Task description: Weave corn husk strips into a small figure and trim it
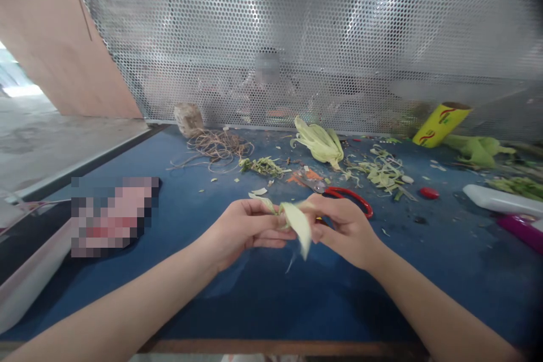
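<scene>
Pale green corn husk [298,225] is held between my two hands above the blue tabletop, one strip hanging down in front. My left hand [248,226] is closed around its left part, and a leafy end sticks out above the fingers. From the other side, my right hand [345,232] pinches the husk with thumb and fingers; its exact grip is partly hidden. Just behind the right hand lie scissors with red handles [356,195]. Farther back rests a larger bunch of corn husk [320,141].
Tangled brown twine [218,146] lies back left beside a pale block [188,119]. Husk scraps [384,172], a yellow tube [442,124], a red object [429,193] and a white object [500,199] are right. A perforated metal screen [169,51] closes the back; a person sits behind it.
</scene>
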`<state>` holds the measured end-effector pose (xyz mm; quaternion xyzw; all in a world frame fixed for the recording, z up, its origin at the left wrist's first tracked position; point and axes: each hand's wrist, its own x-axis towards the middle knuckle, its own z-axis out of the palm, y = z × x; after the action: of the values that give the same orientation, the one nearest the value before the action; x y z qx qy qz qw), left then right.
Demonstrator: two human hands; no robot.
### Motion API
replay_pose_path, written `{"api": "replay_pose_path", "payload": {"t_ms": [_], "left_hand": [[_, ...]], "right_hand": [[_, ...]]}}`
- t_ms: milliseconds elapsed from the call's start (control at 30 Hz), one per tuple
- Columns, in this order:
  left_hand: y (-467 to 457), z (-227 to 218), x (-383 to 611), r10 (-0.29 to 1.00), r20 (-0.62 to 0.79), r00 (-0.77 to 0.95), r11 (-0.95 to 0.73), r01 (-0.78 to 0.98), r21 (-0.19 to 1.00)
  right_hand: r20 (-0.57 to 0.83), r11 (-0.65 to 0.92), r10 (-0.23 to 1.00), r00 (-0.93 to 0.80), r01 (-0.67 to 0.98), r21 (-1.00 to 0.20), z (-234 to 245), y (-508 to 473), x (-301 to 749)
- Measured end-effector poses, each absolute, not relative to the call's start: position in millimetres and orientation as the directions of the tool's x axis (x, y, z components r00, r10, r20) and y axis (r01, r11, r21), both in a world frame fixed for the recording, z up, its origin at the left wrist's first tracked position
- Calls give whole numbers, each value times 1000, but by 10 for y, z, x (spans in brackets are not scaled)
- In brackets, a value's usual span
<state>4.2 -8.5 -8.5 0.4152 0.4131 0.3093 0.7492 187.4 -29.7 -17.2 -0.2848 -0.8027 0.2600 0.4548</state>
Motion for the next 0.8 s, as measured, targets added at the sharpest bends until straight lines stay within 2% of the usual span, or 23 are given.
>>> {"api": "replay_pose_path", "payload": {"t_ms": [100, 233, 333, 533, 667, 800], "left_hand": [[-87, -82, 33, 792, -377, 481, 473, -93, 876], [-92, -65, 33, 782, -396, 480, 476, -50, 878], [-96, -63, 23, 772, -394, 498, 479, -48, 877], [-122, -66, 10, 746, -376, 550, 454, -7, 891], [-150, -62, 31, 753, -370, 545, 406, 59, 912], [-135, -72, 25, 710, -416, 569, 483, 37, 875]], "right_hand": [[499, 619, 753, -428, 205, -758, -171, -319, 1878], [474, 671, 731, -490, 393, -629, -132, -338, 1897], [500, 727, 683, -532, 428, -537, -138, -327, 1905], [584, 803, 595, -552, 385, -455, -198, -288, 1902], [480, 778, 624, -616, 439, -449, -144, -306, 1904], [456, 770, 635, -624, 466, -436, -88, -331, 1916]]}}
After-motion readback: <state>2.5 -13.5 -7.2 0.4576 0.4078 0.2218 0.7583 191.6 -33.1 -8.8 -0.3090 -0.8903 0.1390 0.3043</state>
